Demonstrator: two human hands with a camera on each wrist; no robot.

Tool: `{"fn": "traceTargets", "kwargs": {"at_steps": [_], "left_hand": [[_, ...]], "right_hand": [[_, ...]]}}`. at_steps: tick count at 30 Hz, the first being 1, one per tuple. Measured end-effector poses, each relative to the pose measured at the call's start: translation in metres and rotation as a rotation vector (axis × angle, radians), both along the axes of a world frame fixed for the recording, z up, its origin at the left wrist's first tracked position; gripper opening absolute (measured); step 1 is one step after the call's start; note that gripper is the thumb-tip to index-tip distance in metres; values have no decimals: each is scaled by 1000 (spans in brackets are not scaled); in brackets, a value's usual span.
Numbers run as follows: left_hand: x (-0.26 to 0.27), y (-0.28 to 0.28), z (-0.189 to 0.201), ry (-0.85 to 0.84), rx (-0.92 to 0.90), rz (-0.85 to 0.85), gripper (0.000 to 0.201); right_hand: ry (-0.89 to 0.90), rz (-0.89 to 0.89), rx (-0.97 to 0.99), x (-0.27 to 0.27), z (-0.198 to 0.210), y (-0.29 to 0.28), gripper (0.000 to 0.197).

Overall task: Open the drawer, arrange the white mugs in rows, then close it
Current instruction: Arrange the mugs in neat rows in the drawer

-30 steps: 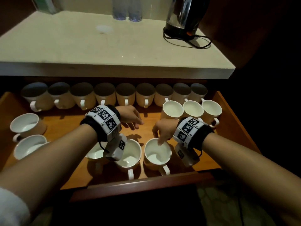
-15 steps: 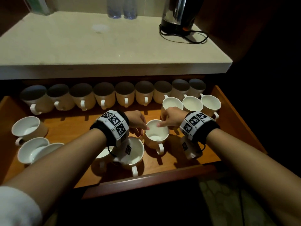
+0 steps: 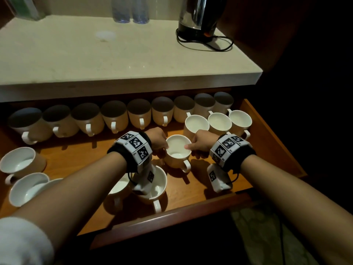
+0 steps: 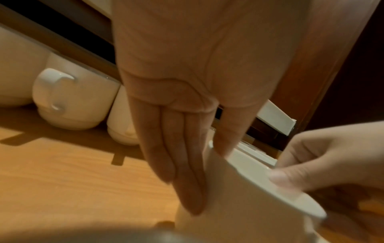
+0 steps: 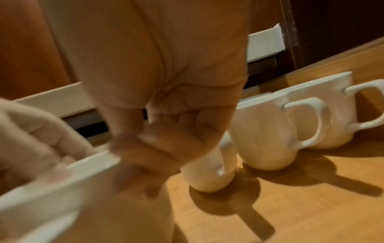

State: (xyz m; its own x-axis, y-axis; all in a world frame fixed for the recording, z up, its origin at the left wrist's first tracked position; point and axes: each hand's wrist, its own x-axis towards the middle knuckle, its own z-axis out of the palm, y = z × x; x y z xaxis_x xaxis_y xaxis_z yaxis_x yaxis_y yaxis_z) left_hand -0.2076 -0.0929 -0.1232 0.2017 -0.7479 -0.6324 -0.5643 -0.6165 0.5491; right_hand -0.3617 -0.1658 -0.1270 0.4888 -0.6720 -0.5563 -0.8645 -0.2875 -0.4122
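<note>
The wooden drawer (image 3: 172, 222) stands pulled out, full of white mugs. Both hands hold one upright mug (image 3: 177, 150) mid-drawer, just left of and in front of a short second row of three mugs (image 3: 219, 121). My left hand (image 3: 160, 144) has straight fingers (image 4: 187, 180) flat along the mug's (image 4: 249, 205) outer wall and its thumb on the rim. My right hand (image 3: 198, 144) pinches the opposite rim, thumb over the edge; the right wrist view shows its fingers (image 5: 141, 172) curled on the mug's (image 5: 62, 197) side. The handle points toward me.
Several mugs (image 3: 139, 113) line the drawer's back, handles forward. Loose mugs sit at the left (image 3: 19, 163) and under my left forearm at the front (image 3: 158, 186). The pale countertop (image 3: 114, 54) overhangs the back row and carries a kettle (image 3: 198, 14) with its cord.
My right hand has carried the mug from the drawer's front toward the second row. My left hand has come over and now holds the mug's left side.
</note>
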Motion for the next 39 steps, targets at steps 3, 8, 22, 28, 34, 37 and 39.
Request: {"fn": "traceTargets", "kwargs": {"at_steps": [3,8,22,28,34,37,39], "left_hand": [[3,-3,0,-18,-30,49,24],[7,-5,1,-61,-64,88,24],[20,-18,-1,-48,-168,206,9],[19,-22,-5,-15,-180,224,11],[18,-20,2,37,-169,185,17],[22,-14,8,65,-158,148,11],[31,-8,11,52,-165,128,13]], "right_hand": [[-33,-41,-7,2,-3,0,45],[-24,38,144,0,0,6,40],[-239,-217,215,23,-8,8,11],[-317,-317,214,27,-8,6,7],[-300,-369,162,25,-11,5,18],[-189,-301,0,23,-11,0,21],[-134,-254,-115,23,-4,0,24]]}}
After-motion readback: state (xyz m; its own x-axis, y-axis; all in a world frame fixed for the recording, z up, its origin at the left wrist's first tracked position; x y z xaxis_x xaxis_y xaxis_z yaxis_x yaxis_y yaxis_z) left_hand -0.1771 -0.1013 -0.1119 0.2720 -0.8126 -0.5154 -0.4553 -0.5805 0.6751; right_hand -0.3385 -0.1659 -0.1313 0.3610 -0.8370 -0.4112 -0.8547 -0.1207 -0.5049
